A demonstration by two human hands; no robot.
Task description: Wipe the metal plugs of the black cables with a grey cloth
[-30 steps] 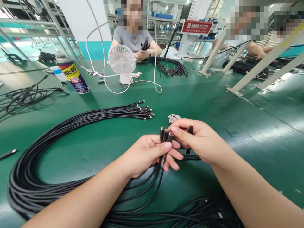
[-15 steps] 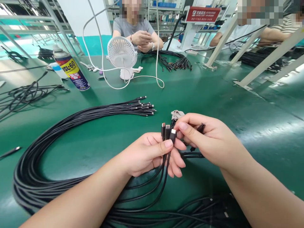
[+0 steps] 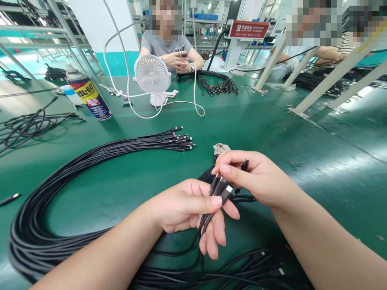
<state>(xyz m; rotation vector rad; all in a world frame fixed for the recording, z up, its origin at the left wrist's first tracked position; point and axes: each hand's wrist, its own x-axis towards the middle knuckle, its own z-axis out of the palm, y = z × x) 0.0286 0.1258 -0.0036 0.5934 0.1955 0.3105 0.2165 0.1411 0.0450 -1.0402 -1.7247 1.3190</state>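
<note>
My left hand (image 3: 193,205) pinches several black USB cables, with their plugs (image 3: 222,186) fanned out above the thumb and metal tips showing. Its other fingers are spread below. My right hand (image 3: 246,173) is closed, thumb and index finger at the tips of the two farther plugs. A crumpled black piece (image 3: 244,164) sticks out between its curled fingers; the rest of it is hidden. Just behind the right hand lies a crumpled grey piece (image 3: 221,148) by more black cables. A long curved bundle of black cables (image 3: 99,155) lies to the left.
Across the green table (image 3: 145,173) stand a white fan (image 3: 152,74) with a looping white cord and a spray can (image 3: 89,94). A co-worker (image 3: 169,44) sits opposite, hands together around cable ends. More cables (image 3: 254,270) lie near me; slanted posts (image 3: 332,78) rise at right.
The plugs in my left hand have tilted to the right, and that hand has come slightly lower. My right fingers have moved left onto the plug tips. The view has shifted a little.
</note>
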